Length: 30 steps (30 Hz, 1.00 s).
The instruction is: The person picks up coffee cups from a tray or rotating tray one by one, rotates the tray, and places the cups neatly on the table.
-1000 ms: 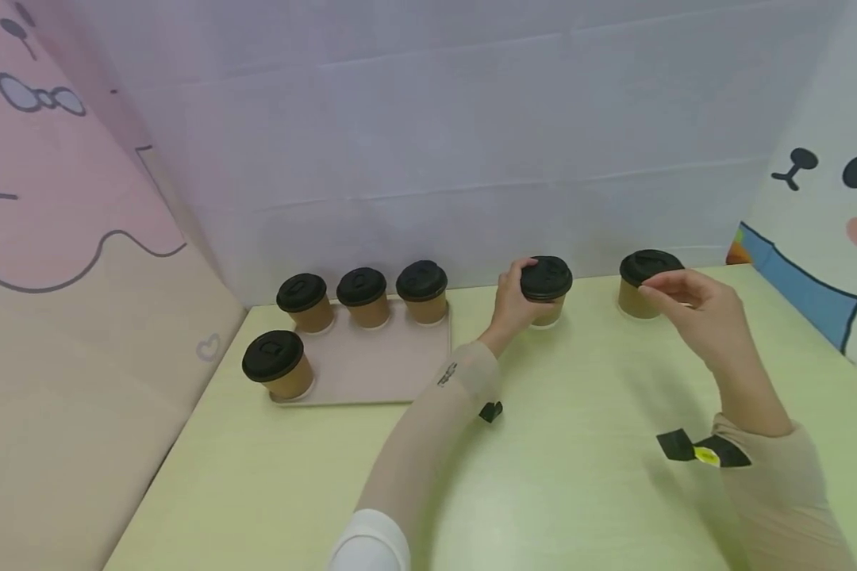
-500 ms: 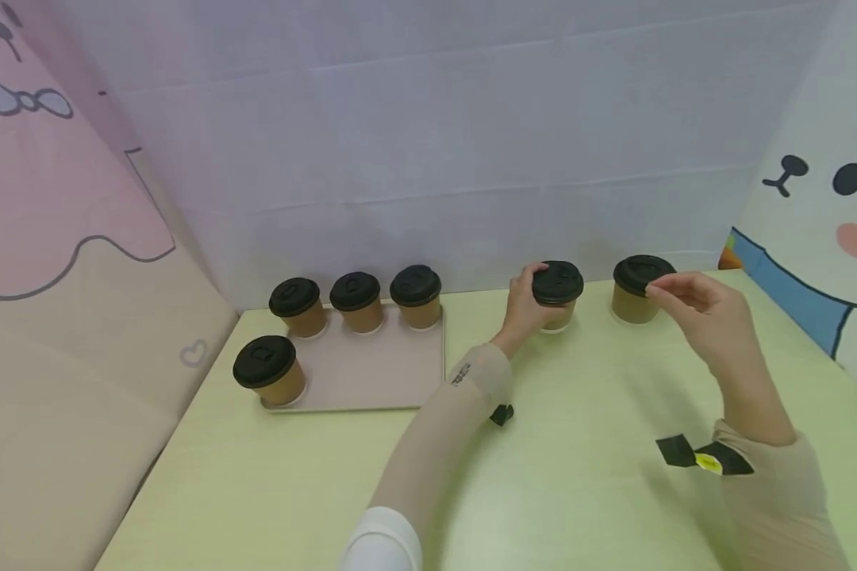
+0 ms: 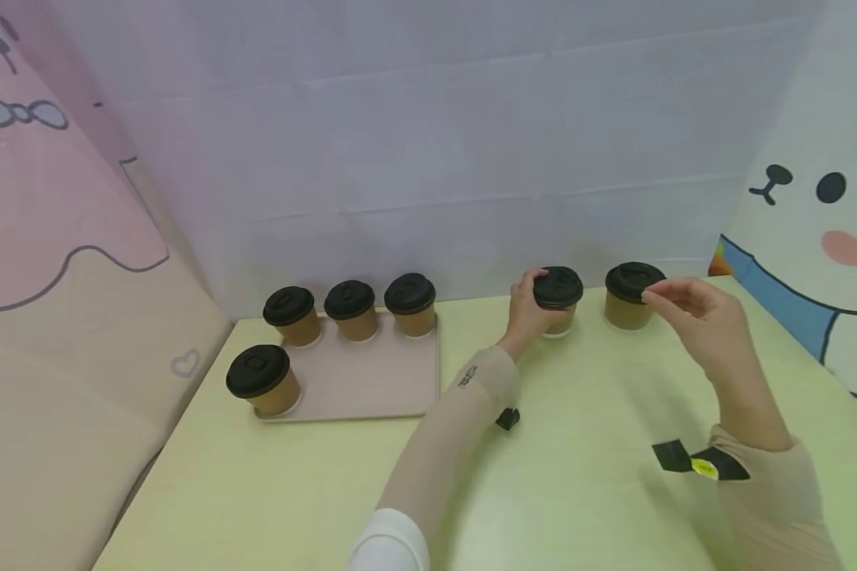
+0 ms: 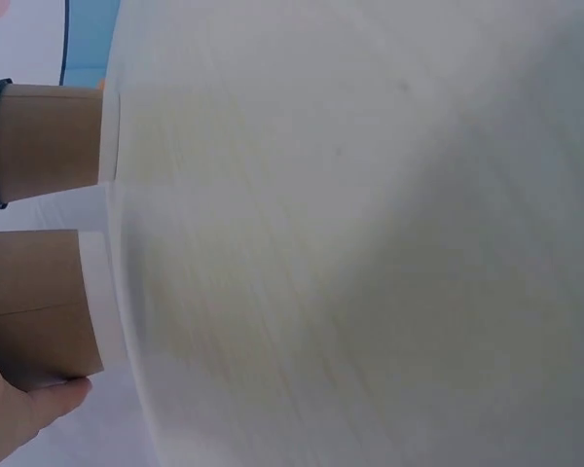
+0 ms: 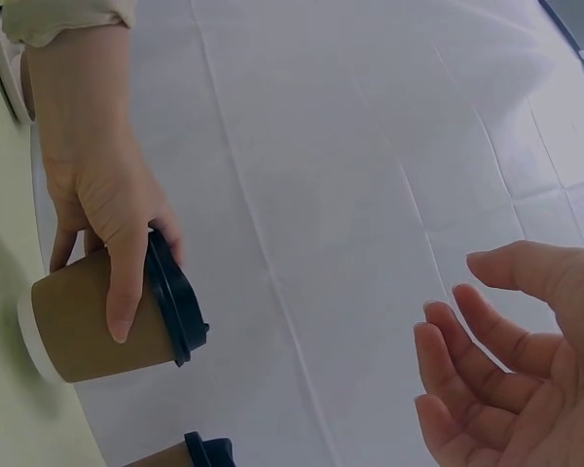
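Note:
My left hand grips a brown paper coffee cup with a black lid, thumb and fingers around its side. The cup is upright, its base close over the table. In the left wrist view its brown side shows between the fingertips. A second lidded coffee cup stands just to its right. My right hand hovers in front of that cup and overlaps its edge in the head view. In the right wrist view the right hand has loosely bent fingers and holds nothing.
A pale pink tray lies on the light yellow table to the left. Three lidded cups line its back edge, and another cup stands at its front left corner. A white cloth wall rises behind.
My left hand has moved the cup a little to the right, nearer the second cup. My right hand stays almost in place. The head view has shifted slightly.

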Motion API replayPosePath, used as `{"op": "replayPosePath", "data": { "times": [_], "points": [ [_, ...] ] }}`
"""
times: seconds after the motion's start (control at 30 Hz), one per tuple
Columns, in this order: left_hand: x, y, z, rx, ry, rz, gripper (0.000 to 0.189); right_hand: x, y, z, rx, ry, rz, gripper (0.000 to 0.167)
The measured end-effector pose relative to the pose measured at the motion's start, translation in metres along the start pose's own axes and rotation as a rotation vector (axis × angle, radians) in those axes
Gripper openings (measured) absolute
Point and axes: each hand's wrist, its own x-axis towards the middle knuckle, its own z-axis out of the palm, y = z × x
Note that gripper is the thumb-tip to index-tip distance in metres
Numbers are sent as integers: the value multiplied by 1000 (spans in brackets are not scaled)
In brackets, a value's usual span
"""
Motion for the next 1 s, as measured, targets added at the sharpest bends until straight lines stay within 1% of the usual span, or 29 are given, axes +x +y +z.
{"op": "replayPosePath", "data": {
  "times": [0.23,0.37,0.6,0.83,1.0],
  "points": [
    [-1,-2,6,18,47,-12,70,-1,1,1,-1,-1,4,21],
    [-2,0,11,21,61,-21,69,0,0,1,-8,1,6,26],
    [-4,1,15,44,69,-46,70,1,-1,2,-11,-1,4,25],
    [-3,0,16,48,49,-43,72,1,-1,2,3,-2,-4,22],
    [-3,-1,16,59,39,-30,72,1,-1,3,1,-4,-2,23]
  ]
}}
